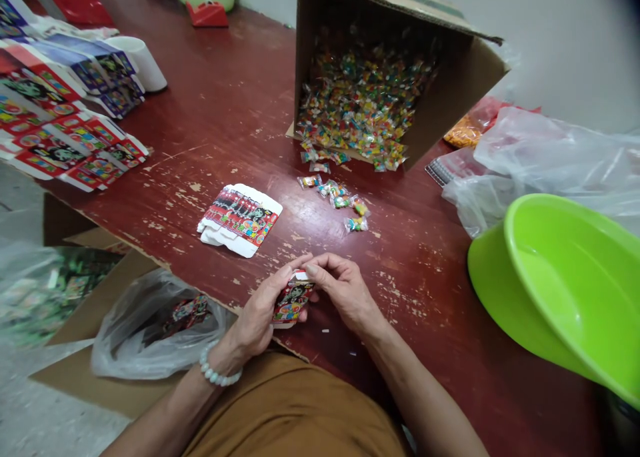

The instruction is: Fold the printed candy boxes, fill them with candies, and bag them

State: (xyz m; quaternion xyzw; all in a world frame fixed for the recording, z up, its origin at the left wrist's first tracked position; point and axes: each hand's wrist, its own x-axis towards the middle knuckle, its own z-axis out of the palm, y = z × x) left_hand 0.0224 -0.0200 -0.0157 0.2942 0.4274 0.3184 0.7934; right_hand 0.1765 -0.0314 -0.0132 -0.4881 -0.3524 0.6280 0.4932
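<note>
A small printed red candy box (pixel 293 302) is held upright near the table's front edge. My left hand (pixel 260 310), with a beaded bracelet at the wrist, wraps round its left side. Thumb and fingers of my right hand (pixel 345 287) pinch the box's top flap at the upper right corner. Beyond my hands lies a stack of flattened red boxes (pixel 243 218). Several wrapped candies (pixel 343 198) are scattered on the table right of that stack. Behind them a tipped cardboard carton (pixel 450 104) opens toward me, full of wrapped candies.
A green basin (pixel 500 284) stands at the right, beside clear plastic bags (pixel 550 157). Stacked printed boxes (pixel 65 137) and a white cup (pixel 140 64) occupy the left. Below the table edge sits a plastic-lined carton (pixel 145 337). A red tape dispenser (pixel 207 14) is at the back.
</note>
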